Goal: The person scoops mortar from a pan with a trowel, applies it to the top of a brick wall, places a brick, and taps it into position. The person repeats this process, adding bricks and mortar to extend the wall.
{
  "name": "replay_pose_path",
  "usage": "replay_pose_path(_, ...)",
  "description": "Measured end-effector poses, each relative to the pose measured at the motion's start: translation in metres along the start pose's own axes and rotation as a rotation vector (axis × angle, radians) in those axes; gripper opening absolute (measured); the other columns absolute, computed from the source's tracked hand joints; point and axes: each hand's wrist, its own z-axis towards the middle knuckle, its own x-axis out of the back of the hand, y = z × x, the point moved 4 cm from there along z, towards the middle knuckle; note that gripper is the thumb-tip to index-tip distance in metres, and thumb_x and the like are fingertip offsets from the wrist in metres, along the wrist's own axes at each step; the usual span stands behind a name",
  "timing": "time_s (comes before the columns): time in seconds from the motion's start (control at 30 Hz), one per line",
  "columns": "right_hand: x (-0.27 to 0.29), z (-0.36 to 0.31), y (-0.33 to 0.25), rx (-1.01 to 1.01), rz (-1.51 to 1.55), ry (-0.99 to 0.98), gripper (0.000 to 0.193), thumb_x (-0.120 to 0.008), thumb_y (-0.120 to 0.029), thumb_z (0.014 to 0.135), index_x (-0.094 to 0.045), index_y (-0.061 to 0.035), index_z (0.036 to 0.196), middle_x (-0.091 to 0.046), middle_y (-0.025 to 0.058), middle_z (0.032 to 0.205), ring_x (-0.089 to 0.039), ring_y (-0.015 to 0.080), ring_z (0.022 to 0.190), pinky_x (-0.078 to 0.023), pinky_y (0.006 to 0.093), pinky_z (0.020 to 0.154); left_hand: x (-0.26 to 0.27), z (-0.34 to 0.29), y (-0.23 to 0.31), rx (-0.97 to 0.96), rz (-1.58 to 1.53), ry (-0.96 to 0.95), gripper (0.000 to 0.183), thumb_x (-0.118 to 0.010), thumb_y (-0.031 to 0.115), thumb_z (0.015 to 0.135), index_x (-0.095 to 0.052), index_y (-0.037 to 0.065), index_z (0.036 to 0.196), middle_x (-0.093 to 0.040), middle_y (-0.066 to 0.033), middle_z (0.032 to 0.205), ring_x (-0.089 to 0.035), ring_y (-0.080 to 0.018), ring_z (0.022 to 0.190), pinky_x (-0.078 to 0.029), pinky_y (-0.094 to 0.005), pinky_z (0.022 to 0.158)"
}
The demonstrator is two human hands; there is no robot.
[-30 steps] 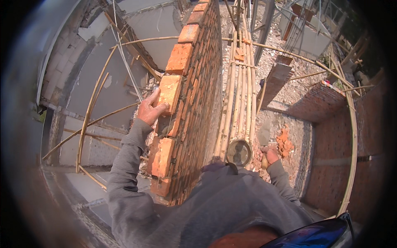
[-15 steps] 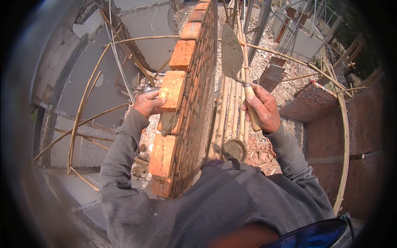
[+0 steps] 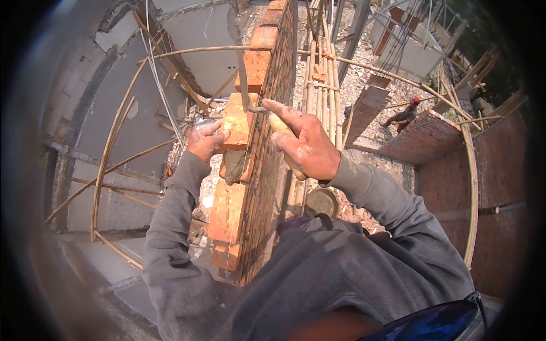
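Note:
An orange brick (image 3: 236, 124) lies on top of the narrow brick wall (image 3: 267, 153). My left hand (image 3: 206, 142) grips it from the left side, with the fingertips on its near end. In my right hand (image 3: 310, 143) is a trowel (image 3: 244, 85), held by its wooden handle. Its blade shows edge-on above the brick's far end, and I cannot tell whether they touch. Grey mortar (image 3: 234, 166) fills the gap between this brick and the nearer brick (image 3: 228, 209). A thin string runs along the wall's top edge.
Bamboo poles (image 3: 322, 102) lie lashed together right of the wall, with a round bucket (image 3: 322, 202) close to me. Thin bamboo rails (image 3: 392, 69) cross both sides. Rubble covers the ground below. A person in a red cap (image 3: 405, 115) is beside a lower brick wall (image 3: 426, 136).
My right hand has swung the trowel left over the wall, turning its blade from face-on to edge-on. My left hand stays on the brick. A person has come into sight at the right.

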Motion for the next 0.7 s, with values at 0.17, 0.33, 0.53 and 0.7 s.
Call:
replay_pose_path(0.17, 0.000, 0.006, -0.008, -0.100, 0.062, 0.023, 0.064, -0.055, -0.006, 0.089, -0.044, 0.0069, 0.151, -0.068, 0.0150, 0.106, -0.064, 0.0158, 0.088, -0.051, 0.0300, 0.083, -0.002, -0.004, 0.006, -0.008, -0.013, -0.010, 0.058, -0.071, 0.006, 0.093, -0.051, -0.007, 0.146, -0.071, -0.0154, 0.121, -0.073, -0.0206, 0.100, -0.062, -0.0352, 0.088)
replay_pose_path(0.33, -0.023, -0.005, -0.018, 0.035, -0.071, 0.033, 0.061, -0.052, -0.009, 0.091, -0.044, 0.0100, 0.149, -0.061, 0.0335, 0.134, -0.061, 0.0355, 0.128, -0.045, 0.0389, 0.109, -0.001, -0.002, 0.003, -0.041, -0.032, -0.043, 0.059, -0.072, 0.006, 0.092, -0.052, -0.006, 0.146, -0.072, -0.0148, 0.119, -0.073, -0.0211, 0.097, -0.061, -0.0338, 0.083)
replay_pose_path(0.53, -0.052, -0.010, -0.004, -0.245, -0.157, -0.041, 0.060, -0.049, -0.012, 0.092, -0.043, 0.0144, 0.145, -0.061, 0.0395, 0.127, -0.066, 0.0441, 0.116, -0.050, 0.0415, 0.101, 0.005, 0.006, -0.004, 0.044, 0.021, 0.031, 0.056, -0.070, 0.008, 0.092, -0.056, -0.003, 0.144, -0.073, -0.0110, 0.112, -0.072, -0.0175, 0.087, -0.059, -0.0318, 0.073)
replay_pose_path(0.7, -0.056, -0.013, -0.014, -0.108, -0.023, 0.057, 0.061, -0.049, -0.013, 0.093, -0.041, 0.0079, 0.151, -0.066, 0.0367, 0.116, -0.070, 0.0428, 0.105, -0.051, 0.0443, 0.095, 0.007, 0.007, -0.003, 0.091, -0.037, 0.059, 0.058, -0.072, 0.007, 0.087, -0.057, -0.005, 0.142, -0.071, -0.0109, 0.108, -0.069, -0.0178, 0.084, -0.058, -0.0318, 0.072)
